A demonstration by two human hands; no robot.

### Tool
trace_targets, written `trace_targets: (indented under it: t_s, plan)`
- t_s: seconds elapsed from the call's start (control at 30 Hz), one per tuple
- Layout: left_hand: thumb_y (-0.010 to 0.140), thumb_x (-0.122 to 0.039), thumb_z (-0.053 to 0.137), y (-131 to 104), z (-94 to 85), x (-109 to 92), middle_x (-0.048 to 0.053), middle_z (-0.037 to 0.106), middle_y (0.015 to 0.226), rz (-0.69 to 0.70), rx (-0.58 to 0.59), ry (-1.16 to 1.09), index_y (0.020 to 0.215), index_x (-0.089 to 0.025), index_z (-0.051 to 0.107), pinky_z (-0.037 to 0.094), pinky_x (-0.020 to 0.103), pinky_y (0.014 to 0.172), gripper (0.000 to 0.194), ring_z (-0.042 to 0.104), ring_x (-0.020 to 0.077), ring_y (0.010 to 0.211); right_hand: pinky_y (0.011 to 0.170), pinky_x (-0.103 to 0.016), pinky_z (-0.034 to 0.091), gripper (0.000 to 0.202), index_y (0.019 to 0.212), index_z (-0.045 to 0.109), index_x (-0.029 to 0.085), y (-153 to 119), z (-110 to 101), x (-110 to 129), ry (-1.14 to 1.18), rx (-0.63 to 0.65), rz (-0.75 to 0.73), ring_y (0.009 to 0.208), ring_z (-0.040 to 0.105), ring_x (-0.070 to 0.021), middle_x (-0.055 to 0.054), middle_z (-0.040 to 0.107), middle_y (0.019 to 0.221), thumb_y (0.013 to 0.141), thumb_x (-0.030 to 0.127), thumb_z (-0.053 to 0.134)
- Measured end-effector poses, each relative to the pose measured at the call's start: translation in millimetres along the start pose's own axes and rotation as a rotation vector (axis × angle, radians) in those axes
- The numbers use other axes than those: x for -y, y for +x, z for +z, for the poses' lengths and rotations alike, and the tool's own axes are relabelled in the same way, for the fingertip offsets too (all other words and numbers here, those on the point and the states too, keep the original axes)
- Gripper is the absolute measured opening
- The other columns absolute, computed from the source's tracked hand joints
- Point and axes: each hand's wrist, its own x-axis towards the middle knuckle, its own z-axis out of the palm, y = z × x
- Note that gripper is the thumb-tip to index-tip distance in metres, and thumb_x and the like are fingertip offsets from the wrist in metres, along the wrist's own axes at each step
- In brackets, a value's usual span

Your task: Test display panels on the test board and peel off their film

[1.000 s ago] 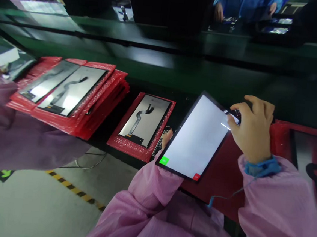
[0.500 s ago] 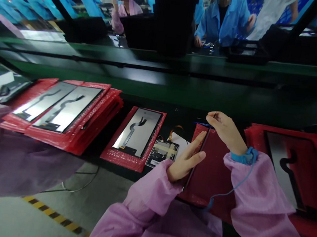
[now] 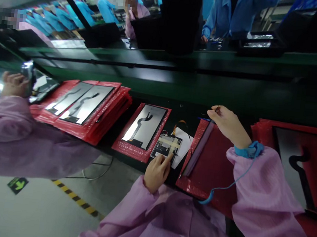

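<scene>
My left hand [image 3: 157, 171] rests at the near edge of a small device with an exposed circuit board [image 3: 170, 142], its index finger stretched onto it and the other fingers bent. Yellowish tape crosses the board, and an orange flex cable [image 3: 178, 126] rises behind it. My right hand [image 3: 228, 126], with a blue wrist strap [image 3: 248, 148], is closed in a pinch above the far edge of a red bubble-wrap sleeve [image 3: 212, 169]. Something small and dark shows at its fingertips, too unclear to name. A long purple-grey strip [image 3: 199, 150] lies along the sleeve's left side.
Left of the board, a display panel [image 3: 143, 128] lies on red bubble wrap. Farther left is a stack of red sleeves [image 3: 110, 117] with panels on top. Another panel [image 3: 295, 163] lies at right. A co-worker's hand [image 3: 16, 84] holds a shiny object at far left.
My left hand has moved from the strip's side leftward to the circuit board, its index finger now on it. My right hand stays pinched near the sleeve's far edge. The camera view has shifted.
</scene>
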Motion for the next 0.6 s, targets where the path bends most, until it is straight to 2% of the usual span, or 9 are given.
trace_targets:
  t_s: [0.33, 0.5, 0.57, 0.6]
  plan:
    - [0.09, -0.012, 0.048, 0, 2.0, 1, 0.005, 0.049, 0.086, 0.061, 0.037, 0.023, 0.129, -0.016, 0.056, 0.045, 0.03, 0.065, 0.04, 0.05, 0.0167, 0.072, 0.084, -0.027, 0.038, 0.04, 0.109, 0.061, 0.017, 1, 0, -6, -0.015, -0.009, -0.007, 0.097, 0.059, -0.0161, -0.003, 0.064, 0.103, 0.087, 0.051, 0.054]
    - [0.09, -0.013, 0.047, 6, -1.8, 5, 0.007, 0.052, 0.087, 0.106, 0.102, 0.036, 0.128, -0.015, 0.058, 0.047, 0.031, 0.064, 0.039, 0.051, 0.0174, 0.073, 0.094, -0.034, 0.041, 0.049, 0.116, 0.059, 0.016, 2, 0, -3, -0.036, -0.006, -0.011, 0.1, 0.058, -0.0198, -0.007, 0.063, 0.107, 0.086, 0.053, 0.051]
    - [0.092, -0.015, 0.047, 7, -4.4, 2, 0.008, 0.055, 0.089, 0.114, 0.025, 0.005, 0.123, -0.015, 0.061, 0.048, 0.031, 0.068, 0.035, 0.051, 0.0179, 0.077, 0.099, -0.038, 0.041, 0.057, 0.125, 0.057, 0.012, -2, -2, 2, -0.082, -0.055, -0.013, 0.106, 0.056, -0.0229, -0.013, 0.058, 0.117, 0.084, 0.051, 0.051]
    - [0.092, -0.017, 0.047, 8, -5.2, -1, 0.01, 0.058, 0.096, 0.12, -0.031, -0.015, 0.122, -0.015, 0.062, 0.048, 0.033, 0.075, 0.033, 0.053, 0.0197, 0.086, 0.101, -0.041, 0.041, 0.06, 0.128, 0.055, 0.01, -5, -3, 5, -0.116, -0.096, -0.006, 0.108, 0.055, -0.0247, -0.016, 0.056, 0.121, 0.083, 0.049, 0.051]
